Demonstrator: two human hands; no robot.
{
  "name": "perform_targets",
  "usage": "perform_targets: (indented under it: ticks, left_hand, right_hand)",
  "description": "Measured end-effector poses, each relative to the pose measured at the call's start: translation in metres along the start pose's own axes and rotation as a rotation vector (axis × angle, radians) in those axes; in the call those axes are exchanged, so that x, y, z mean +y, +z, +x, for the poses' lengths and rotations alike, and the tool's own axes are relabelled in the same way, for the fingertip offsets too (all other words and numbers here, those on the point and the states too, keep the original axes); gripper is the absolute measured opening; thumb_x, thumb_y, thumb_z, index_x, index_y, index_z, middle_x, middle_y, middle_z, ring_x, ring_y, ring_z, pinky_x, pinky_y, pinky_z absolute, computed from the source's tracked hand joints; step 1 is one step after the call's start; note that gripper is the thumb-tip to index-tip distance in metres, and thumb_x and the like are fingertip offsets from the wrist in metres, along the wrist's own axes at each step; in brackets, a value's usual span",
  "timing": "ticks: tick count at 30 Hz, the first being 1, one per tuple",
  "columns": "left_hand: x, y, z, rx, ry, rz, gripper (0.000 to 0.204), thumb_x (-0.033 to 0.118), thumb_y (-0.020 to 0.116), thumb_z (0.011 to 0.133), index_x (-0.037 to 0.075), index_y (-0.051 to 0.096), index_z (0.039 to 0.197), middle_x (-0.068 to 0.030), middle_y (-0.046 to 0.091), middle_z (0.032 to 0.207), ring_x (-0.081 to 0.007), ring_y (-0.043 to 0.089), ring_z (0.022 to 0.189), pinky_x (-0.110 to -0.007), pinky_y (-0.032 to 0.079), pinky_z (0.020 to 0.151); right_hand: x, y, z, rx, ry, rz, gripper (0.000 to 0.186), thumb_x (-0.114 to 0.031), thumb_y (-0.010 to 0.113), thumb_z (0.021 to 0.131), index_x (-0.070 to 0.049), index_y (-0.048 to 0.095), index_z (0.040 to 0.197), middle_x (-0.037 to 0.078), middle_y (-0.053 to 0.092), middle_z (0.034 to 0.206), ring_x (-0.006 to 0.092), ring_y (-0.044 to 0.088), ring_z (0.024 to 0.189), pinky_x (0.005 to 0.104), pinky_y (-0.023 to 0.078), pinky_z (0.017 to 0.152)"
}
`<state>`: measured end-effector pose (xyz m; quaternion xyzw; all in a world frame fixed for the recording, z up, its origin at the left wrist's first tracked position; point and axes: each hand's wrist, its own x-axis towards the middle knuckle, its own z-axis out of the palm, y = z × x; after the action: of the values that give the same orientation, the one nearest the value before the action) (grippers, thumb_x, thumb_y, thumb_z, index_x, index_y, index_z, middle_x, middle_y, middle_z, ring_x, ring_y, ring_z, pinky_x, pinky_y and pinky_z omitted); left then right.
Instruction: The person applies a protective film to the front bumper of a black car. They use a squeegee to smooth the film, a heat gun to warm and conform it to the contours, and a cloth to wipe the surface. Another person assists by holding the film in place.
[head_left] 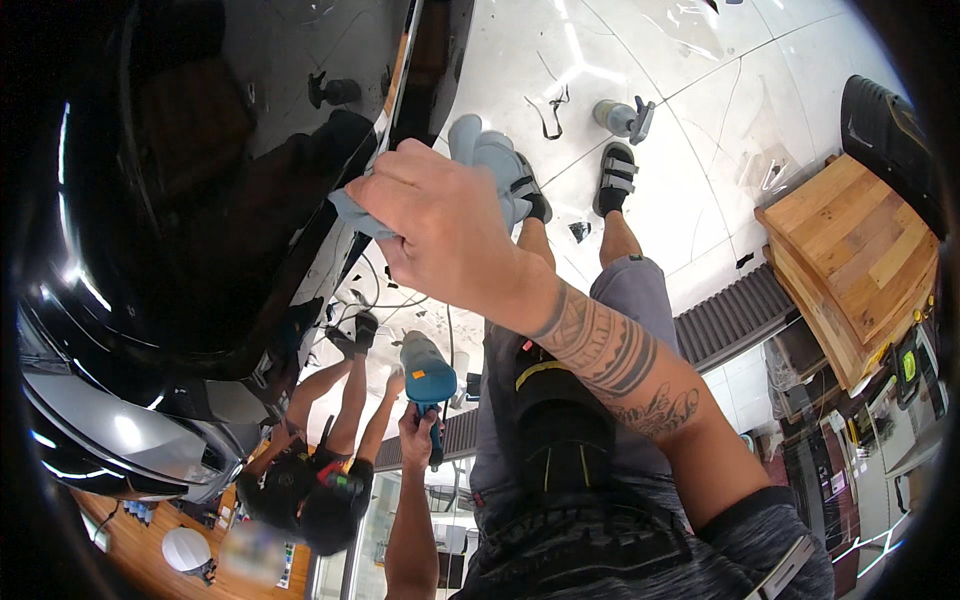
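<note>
My right hand (430, 215) is closed on a grey-blue cloth (485, 155), bunched up with one end sticking out past the wrist. It presses the cloth's other end to the edge of a glossy black car panel (230, 230). Lower down, my left hand (416, 436) grips the handle of a teal pistol-shaped tool (428, 382) that looks like a heat gun, with a pale front part and an orange sticker. The tool points up toward the car's side, apart from the panel. The cloth under my right fingers is partly hidden.
A spray bottle (618, 118) lies on the pale tiled floor near a thin black strap (550, 112). Another person (320, 490) crouches by the car at lower left. To the right are a wooden-topped bench (850, 245), a black case (890, 135) and a dark floor grating (735, 318).
</note>
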<state>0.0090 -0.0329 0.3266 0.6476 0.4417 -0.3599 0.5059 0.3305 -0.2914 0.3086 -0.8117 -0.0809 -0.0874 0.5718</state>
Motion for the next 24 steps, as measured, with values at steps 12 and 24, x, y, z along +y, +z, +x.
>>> perform_targets:
  ticks: [12, 24]
  left_hand:
    - [0.010, 0.007, -0.002, -0.040, -0.013, 0.070, 0.025, 0.020, 0.059, 0.086, -0.001, 0.056, 0.100, -0.0048, 0.061, 0.080, -0.0110, 0.057, 0.062, -0.024, 0.047, 0.056]
    - [0.008, 0.017, -0.002, -0.067, -0.006, 0.085, 0.028, 0.010, 0.056, 0.085, -0.002, 0.055, 0.110, -0.0028, 0.057, 0.077, -0.0091, 0.053, 0.060, -0.024, 0.046, 0.056]
  right_hand:
    - [-0.016, -0.010, -0.004, -0.070, -0.018, 0.058, 0.026, -0.005, 0.067, 0.061, -0.004, 0.065, 0.087, 0.001, 0.053, 0.078, 0.0181, 0.053, 0.079, 0.0313, 0.039, 0.047]
    - [-0.016, -0.013, 0.005, -0.066, -0.070, 0.010, 0.017, -0.005, 0.067, 0.064, -0.003, 0.067, 0.081, 0.004, 0.056, 0.076, 0.0189, 0.054, 0.078, 0.0310, 0.043, 0.049]
